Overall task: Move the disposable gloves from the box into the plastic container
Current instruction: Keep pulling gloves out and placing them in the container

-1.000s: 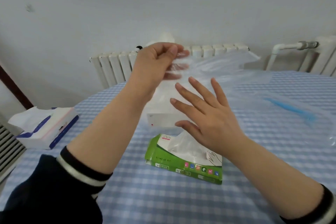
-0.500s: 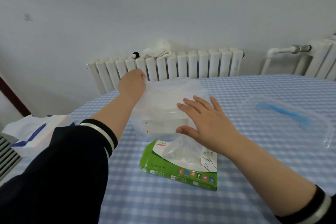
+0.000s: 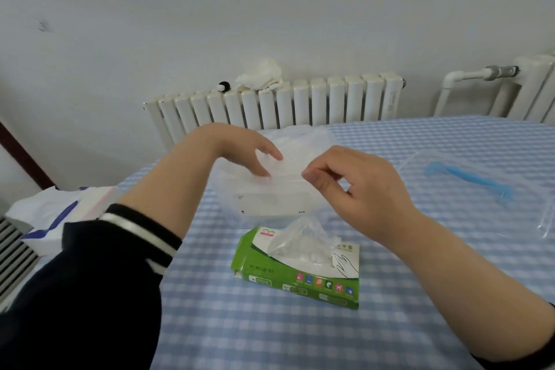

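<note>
A green and white glove box (image 3: 295, 275) lies on the checked table, and a clear glove (image 3: 300, 242) pokes up from its opening. Just behind it stands the clear plastic container (image 3: 270, 204). A thin clear disposable glove (image 3: 300, 144) is draped over and into the container. My left hand (image 3: 240, 149) reaches over the container with fingers fairly straight, pressing the glove down inside. My right hand (image 3: 351, 186) hovers at the container's right rim, fingers curled, thumb and forefinger pinching the glove's edge.
A clear lid with a blue strip (image 3: 468, 180) lies on the table to the right. A tissue pack (image 3: 60, 216) sits at the left edge. Behind the table stands a white radiator (image 3: 300, 102) with a white cloth (image 3: 261, 75) on top.
My left hand came down from face height with the glove and now pushes it into the container. My right hand went from flat and spread to curled at the glove's edge.
</note>
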The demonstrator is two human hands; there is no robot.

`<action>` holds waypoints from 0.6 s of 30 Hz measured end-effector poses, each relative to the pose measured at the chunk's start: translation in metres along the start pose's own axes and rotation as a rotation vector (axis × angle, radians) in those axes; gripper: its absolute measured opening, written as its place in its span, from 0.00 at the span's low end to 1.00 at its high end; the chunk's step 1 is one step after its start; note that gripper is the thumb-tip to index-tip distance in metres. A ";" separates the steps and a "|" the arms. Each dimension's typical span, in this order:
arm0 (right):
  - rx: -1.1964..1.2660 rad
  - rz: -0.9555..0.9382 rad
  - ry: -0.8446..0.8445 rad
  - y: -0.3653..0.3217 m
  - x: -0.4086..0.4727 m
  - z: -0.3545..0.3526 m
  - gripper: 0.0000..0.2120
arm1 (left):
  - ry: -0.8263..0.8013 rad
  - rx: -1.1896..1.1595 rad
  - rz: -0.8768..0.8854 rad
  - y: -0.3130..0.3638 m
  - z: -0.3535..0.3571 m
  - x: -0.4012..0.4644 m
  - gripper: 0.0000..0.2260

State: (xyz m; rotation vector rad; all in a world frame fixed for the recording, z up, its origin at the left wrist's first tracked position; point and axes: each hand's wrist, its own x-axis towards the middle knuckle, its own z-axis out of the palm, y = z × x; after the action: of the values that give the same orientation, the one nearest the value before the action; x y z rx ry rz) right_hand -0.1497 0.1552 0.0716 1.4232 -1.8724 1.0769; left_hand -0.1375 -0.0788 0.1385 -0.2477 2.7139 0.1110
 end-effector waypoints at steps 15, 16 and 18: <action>-0.244 0.354 -0.798 -0.004 -0.002 0.003 0.20 | 0.511 -0.182 0.120 0.010 0.016 -0.003 0.13; -0.237 0.367 -0.817 -0.004 -0.003 0.004 0.21 | 0.665 -0.267 0.165 0.017 0.023 -0.015 0.12; -0.217 0.391 -0.861 -0.004 -0.006 0.007 0.23 | 0.882 -0.543 0.325 0.030 0.048 -0.037 0.10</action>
State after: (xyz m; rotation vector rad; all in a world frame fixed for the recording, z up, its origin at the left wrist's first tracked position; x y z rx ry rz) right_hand -0.1435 0.1519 0.0647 1.5568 -2.8557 0.3746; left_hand -0.0909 -0.0384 0.1109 0.0177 3.5129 1.0661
